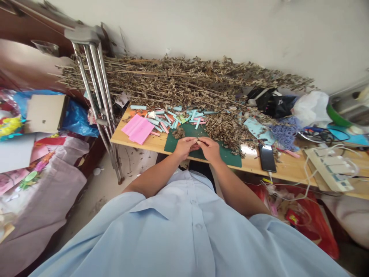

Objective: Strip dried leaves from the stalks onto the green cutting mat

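My left hand and my right hand meet over the front of a green cutting mat. The fingers of both are pinched together, tip against tip. Whatever lies between them is too small to make out. Just beyond my left hand sits a small brown clump of crumbled dried leaf. A larger heap of dried leaves covers the mat's right side, close to my right hand. Blue and pink paper rolls are scattered behind the mat. Pink paper sheets lie to the left.
Long bundles of dried stalks line the wall. Metal crutches lean at the table's left end. On the right are a phone on a cable, tangled purple string, a power strip and a white plastic bag.
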The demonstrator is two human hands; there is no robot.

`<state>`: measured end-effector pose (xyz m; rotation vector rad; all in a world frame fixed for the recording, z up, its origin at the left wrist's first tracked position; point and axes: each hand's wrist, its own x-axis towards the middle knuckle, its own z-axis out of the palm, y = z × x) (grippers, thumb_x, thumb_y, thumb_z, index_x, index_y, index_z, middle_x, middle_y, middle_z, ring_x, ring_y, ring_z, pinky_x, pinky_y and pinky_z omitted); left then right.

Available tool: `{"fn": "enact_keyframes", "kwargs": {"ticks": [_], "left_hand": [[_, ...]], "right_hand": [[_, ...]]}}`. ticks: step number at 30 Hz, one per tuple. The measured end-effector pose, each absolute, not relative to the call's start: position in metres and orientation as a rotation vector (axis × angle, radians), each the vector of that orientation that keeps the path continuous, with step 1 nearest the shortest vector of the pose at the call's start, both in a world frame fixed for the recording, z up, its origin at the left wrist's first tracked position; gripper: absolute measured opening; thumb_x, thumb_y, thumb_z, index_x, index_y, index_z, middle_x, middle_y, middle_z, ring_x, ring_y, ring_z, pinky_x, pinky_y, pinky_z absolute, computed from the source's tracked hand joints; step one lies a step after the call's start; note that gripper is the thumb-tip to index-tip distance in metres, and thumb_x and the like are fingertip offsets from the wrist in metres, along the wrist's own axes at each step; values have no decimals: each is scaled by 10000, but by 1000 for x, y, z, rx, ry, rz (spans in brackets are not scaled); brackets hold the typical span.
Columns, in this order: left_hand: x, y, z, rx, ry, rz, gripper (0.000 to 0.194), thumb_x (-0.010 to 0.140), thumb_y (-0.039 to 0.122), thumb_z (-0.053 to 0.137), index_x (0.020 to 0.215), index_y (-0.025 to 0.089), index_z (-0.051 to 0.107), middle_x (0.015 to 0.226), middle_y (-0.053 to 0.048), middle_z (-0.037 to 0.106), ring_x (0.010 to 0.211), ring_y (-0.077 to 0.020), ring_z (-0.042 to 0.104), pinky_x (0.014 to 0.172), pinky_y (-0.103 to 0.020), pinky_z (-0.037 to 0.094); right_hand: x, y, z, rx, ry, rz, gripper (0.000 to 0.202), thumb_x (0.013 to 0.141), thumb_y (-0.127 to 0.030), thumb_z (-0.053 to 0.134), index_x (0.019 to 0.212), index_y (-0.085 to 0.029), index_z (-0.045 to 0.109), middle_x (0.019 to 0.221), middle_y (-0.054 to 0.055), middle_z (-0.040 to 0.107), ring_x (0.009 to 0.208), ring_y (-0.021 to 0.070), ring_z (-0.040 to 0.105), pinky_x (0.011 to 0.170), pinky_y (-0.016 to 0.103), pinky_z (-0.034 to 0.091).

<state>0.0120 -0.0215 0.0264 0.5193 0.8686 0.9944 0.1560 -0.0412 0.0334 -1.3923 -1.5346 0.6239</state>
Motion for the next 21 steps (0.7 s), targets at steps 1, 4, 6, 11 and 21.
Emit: {"fn": "enact_keyframes", "kwargs": {"ticks": [1,4,6,11,21], "left_hand": [[12,-21,27,521,874,992,274,766,253,818,946,89,693,776,-78,734,683,-160,719,749,-331,603],[14,-22,27,537,878,991,262,799,268,791,962,90,690,777,-80,733,683,-162,719,758,-335,602],[13,-22,26,548,864,970,248,833,289,759,957,88,682,784,-92,736,695,-171,724,769,-343,600],[8,-21,23,545,803,891,258,869,300,723,1004,88,664,826,-127,746,758,-206,742,797,-375,593],[11,-22,20,600,799,944,250,839,264,749,1002,81,699,843,-122,756,752,-185,740,766,-327,593]], "right_hand": [[156,-41,33,-1400,-1548,622,196,852,-321,664,979,-225,779,1034,72,757,969,219,699,940,388,544],[157,-41,32,-1405,-1609,555,203,872,-315,645,993,-224,779,1033,75,761,965,220,702,934,386,544],[158,-40,29,-1408,-1638,502,197,888,-306,621,974,-229,780,1020,71,765,958,219,702,930,385,543],[161,-35,20,-1522,-1601,510,192,865,-320,614,898,-222,776,923,61,773,862,227,702,845,382,555],[161,-32,24,-1495,-1553,625,211,857,-331,630,937,-217,788,956,59,782,889,232,718,870,389,561]]}}
